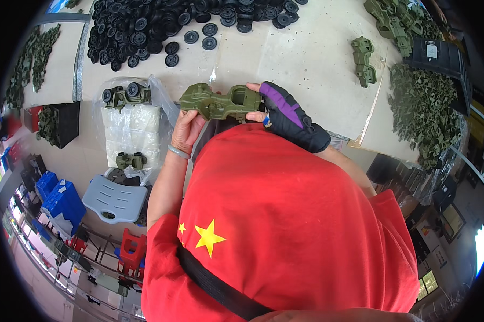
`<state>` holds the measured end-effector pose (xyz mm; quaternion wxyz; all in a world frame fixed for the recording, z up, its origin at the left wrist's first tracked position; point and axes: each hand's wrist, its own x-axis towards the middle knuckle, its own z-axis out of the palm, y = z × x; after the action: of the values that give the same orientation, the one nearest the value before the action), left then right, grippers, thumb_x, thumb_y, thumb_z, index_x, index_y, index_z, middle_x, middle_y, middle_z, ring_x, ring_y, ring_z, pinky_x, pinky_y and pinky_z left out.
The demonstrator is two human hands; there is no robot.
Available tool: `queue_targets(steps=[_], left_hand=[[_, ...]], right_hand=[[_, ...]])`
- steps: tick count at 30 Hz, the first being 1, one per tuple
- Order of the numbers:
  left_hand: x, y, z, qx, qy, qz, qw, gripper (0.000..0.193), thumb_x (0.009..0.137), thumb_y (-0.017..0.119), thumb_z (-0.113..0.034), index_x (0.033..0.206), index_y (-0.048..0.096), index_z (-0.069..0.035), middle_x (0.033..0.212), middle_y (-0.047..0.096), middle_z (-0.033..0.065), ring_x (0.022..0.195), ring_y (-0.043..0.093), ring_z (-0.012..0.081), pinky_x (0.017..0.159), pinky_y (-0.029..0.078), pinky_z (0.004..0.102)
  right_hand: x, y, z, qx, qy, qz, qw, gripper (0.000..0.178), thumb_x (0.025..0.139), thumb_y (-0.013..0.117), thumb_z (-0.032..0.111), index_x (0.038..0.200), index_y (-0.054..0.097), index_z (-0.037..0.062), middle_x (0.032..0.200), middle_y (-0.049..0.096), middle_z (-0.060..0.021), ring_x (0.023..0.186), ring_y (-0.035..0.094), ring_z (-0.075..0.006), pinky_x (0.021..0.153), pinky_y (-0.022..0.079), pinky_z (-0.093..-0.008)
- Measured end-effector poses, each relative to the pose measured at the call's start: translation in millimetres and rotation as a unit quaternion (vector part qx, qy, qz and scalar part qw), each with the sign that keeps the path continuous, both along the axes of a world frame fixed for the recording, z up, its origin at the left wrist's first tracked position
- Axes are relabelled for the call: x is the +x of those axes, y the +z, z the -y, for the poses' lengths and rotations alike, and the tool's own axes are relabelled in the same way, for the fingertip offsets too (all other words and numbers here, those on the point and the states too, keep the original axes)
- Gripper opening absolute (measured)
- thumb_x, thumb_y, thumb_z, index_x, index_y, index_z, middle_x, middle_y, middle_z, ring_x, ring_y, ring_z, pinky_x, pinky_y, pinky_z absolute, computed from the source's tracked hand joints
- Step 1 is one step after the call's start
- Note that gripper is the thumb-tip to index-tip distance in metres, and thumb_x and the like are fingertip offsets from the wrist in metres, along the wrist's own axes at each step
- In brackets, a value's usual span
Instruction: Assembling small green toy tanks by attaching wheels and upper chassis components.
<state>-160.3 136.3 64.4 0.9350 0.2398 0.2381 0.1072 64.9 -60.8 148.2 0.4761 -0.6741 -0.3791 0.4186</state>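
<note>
Can see 1 pale worktable, bearing 1 heap of black wheels toward the far side and 1 heap of small green parts at the right, both past counting. Further left, can make out 1 plastic-wrapped white stack, 1 grey-blue seat and 2 blue crates. Then, going smaller, can count 1 green car body in hand, 1 similar green piece on the right of the worktable, 1 green wheeled vehicle and 1 smaller green part on the stack, and 5 loose wheels just beside the wheel heap.

Lies lengthwise between 2 hands, near the worktable's front edge. Is gripped at the left end by the bare left hand, with some fingers hidden behind. Is clasped at the right end by the gloved right hand, between 2 bare digits, on the far and near edges.

Looks olive green, slightly glossy and hollow, rounded at the left, narrower midway, with a squarish opening toward the right.
</note>
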Motion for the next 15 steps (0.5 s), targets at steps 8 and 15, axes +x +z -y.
queue_targets(steps=[8,15], left_hand=[[-12,20,-27,0.258,0.045,-0.231,0.937,0.074,0.096,0.076,-0.020,0.161,0.041,-0.015,0.165,0.043,0.0109,0.150,0.046,0.0318,0.121,0.041,0.0523],[51,68,13,0.833,-0.239,-0.140,0.480,0.100,0.069,0.093,-0.022,0.157,0.045,-0.020,0.161,0.046,0.0130,0.148,0.048,0.0361,0.120,0.040,0.0545]], right_hand=[[19,12,-6,-0.139,-0.017,-0.016,0.990,0.066,0.093,0.083,0.037,0.142,0.059,-0.0007,0.129,0.069,-0.0197,0.111,0.070,-0.0279,0.097,0.056,-0.0392],[20,37,-31,-0.234,-0.007,-0.099,0.967,0.059,0.100,0.074,0.046,0.131,0.063,-0.0028,0.133,0.068,-0.0195,0.113,0.068,-0.0236,0.094,0.056,-0.0371]])
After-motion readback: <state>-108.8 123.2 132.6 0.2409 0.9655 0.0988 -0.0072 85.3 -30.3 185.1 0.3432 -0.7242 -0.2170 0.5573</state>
